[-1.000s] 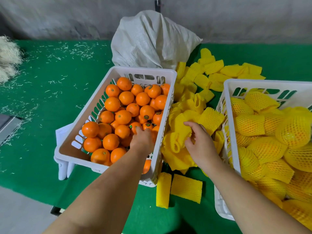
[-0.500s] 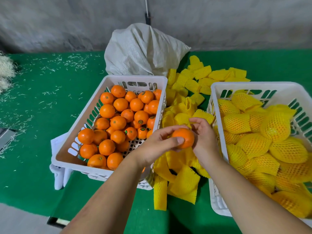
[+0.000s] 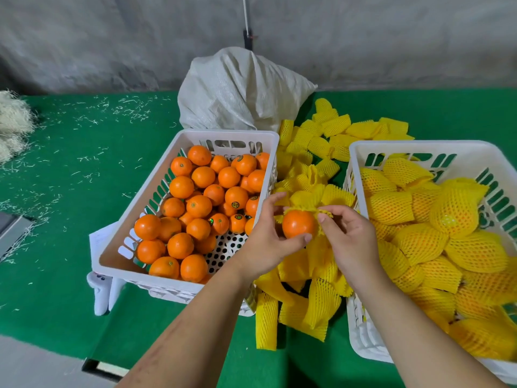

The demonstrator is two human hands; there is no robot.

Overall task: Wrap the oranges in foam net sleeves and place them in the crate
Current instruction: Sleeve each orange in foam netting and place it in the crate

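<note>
The far half of the orange (image 3: 298,226) is hidden inside the foam net sleeve (image 3: 309,210) (bare side faced toward the camera). It is gripped by the left hand (image 3: 267,242), while the sleeve's rim is pinched by the right hand (image 3: 348,239), between both crates. The sleeve's long axis cannot be made out.

Legible text: none. Several oranges in the left crate (image 3: 195,141) carry a small round sticker (image 3: 235,205), dark with a yellowish mark, its lettering too small to read. A sheet of white paper (image 3: 101,238) under that crate shows faint print, likewise unreadable.
</note>
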